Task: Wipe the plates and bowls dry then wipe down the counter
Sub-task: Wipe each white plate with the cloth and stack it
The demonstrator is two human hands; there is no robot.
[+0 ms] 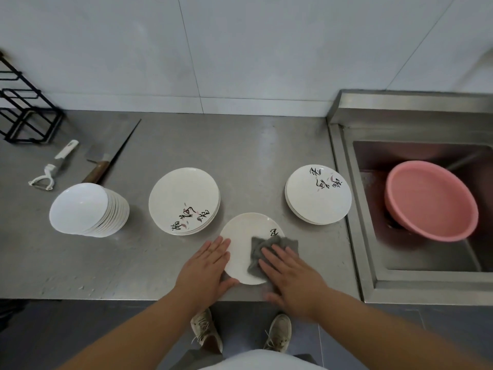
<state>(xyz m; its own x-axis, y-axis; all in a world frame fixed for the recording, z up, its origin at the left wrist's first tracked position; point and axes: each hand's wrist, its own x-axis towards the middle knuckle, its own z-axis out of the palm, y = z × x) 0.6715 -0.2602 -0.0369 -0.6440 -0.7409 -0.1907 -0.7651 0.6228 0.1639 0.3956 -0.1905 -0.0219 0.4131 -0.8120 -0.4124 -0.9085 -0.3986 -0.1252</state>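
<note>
A single white plate [241, 236] with black writing lies flat near the front edge of the steel counter [253, 145]. My left hand [206, 269] grips its left rim, thumb under the near edge. My right hand [289, 279] presses a grey cloth [262, 251] flat onto the plate's right half. A stack of matching plates [184, 201] stands behind to the left, and a second stack of plates [318, 194] sits to the right. A tilted stack of white bowls [88, 209] stands at the far left.
A wood-handled cleaver [106, 161] and a white peeler [54, 166] lie at the back left beside a black wire rack [24, 110]. A steel sink [416, 273] on the right holds a pink basin [429, 200]. The tiled wall runs along the back.
</note>
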